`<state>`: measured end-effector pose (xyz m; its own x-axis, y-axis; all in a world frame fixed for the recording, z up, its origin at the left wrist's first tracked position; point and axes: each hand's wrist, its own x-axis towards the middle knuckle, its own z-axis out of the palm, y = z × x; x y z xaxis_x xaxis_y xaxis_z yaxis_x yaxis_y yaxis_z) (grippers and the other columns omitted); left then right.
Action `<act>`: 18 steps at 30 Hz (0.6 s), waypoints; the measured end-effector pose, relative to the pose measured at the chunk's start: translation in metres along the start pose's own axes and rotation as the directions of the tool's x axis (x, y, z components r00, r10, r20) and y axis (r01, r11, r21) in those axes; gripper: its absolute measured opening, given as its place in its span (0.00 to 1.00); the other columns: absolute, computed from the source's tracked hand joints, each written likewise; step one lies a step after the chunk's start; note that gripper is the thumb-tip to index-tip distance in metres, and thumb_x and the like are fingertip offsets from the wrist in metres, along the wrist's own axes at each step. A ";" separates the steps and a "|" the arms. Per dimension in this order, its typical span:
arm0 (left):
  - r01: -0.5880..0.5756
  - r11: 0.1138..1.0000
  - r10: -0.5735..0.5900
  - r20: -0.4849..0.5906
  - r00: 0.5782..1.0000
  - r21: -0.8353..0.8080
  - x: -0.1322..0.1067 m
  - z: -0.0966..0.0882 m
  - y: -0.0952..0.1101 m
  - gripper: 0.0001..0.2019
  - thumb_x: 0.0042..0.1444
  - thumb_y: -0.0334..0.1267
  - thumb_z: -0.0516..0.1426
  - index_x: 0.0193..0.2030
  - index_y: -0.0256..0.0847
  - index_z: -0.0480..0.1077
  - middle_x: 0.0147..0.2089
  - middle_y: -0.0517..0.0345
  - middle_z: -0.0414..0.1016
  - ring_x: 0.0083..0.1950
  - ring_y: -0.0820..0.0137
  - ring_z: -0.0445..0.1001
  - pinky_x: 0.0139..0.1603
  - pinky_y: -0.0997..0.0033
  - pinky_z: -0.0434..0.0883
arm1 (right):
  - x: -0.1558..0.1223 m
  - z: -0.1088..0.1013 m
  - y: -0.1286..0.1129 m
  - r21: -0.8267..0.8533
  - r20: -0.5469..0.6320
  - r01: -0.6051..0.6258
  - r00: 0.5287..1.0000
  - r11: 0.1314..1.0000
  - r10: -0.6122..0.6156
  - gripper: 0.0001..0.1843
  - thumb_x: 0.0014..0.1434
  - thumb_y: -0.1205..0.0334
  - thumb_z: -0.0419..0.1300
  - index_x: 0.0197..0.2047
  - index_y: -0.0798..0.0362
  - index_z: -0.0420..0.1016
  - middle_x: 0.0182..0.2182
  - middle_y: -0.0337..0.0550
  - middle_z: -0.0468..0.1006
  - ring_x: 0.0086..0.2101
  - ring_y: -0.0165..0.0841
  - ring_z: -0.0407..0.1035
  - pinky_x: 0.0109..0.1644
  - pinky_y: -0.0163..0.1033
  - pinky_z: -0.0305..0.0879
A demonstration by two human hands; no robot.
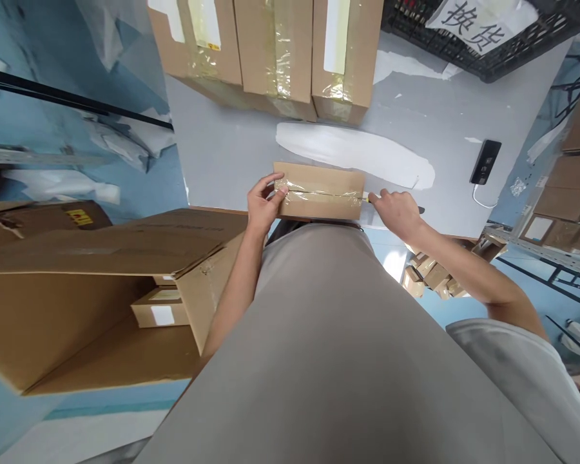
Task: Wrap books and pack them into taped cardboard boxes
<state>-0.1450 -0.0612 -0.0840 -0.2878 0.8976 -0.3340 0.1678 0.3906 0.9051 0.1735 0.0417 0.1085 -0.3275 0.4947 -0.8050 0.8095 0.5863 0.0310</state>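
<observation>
A small cardboard box (319, 207), with clear tape along its top seam, lies at the near edge of the grey table. My left hand (262, 205) grips its left end, thumb on top and fingers at the far side. My right hand (395, 211) is closed around a box cutter (365, 199) at the box's right end. The cutter's tip is at the taped seam, and a dark end sticks out behind the fist. Most of its handle is hidden by my fingers.
Three taped cartons (275, 58) stand at the back of the table (212, 142). A black crate (493, 51) with a paper sign sits back right. A black device (486, 161) with a white cable lies at right. A large open carton (111, 348) stands at left with small boxes inside.
</observation>
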 end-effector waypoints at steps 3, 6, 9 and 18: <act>-0.005 1.000 0.004 0.020 1.000 0.009 0.000 -0.006 0.000 0.34 0.61 0.70 0.69 0.62 0.46 0.81 0.67 0.46 0.82 0.66 0.53 0.82 0.68 0.53 0.80 | -0.010 -0.003 -0.001 -0.005 -0.009 -0.022 1.000 1.000 0.022 0.24 0.78 0.70 0.50 0.69 0.53 0.77 0.51 0.62 0.86 0.44 0.45 0.83 0.40 0.42 0.59; -0.037 0.999 0.038 -0.037 0.999 0.023 0.000 -0.018 -0.006 0.34 0.62 0.71 0.68 0.63 0.46 0.81 0.68 0.44 0.82 0.69 0.51 0.80 0.71 0.52 0.79 | -0.023 -0.002 0.002 0.085 -0.076 -0.025 0.997 0.996 0.031 0.23 0.82 0.61 0.48 0.69 0.47 0.79 0.48 0.57 0.87 0.40 0.44 0.82 0.39 0.42 0.59; -0.048 0.999 0.048 -0.124 0.991 0.008 0.003 -0.035 -0.021 0.38 0.62 0.75 0.65 0.64 0.46 0.81 0.69 0.43 0.81 0.72 0.51 0.79 0.76 0.51 0.75 | -0.021 0.012 0.005 0.341 -0.278 0.028 0.958 0.939 0.073 0.23 0.83 0.51 0.50 0.68 0.43 0.81 0.47 0.50 0.89 0.43 0.44 0.82 0.41 0.41 0.63; 0.033 0.999 -0.030 -0.173 0.984 0.017 0.024 -0.078 -0.065 0.48 0.56 0.83 0.62 0.66 0.43 0.79 0.62 0.39 0.84 0.63 0.55 0.84 0.71 0.50 0.80 | 0.066 0.070 -0.066 1.000 -0.023 0.024 0.897 0.003 0.442 0.36 0.56 0.25 0.72 0.40 0.54 0.84 0.19 0.34 0.75 0.24 0.34 0.72 0.31 0.36 0.68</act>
<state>-0.2365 -0.0816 -0.1305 -0.4518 0.8365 -0.3102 0.1744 0.4238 0.8888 0.1319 -0.0091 0.0120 0.0526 0.7171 -0.6950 0.4817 -0.6278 -0.6114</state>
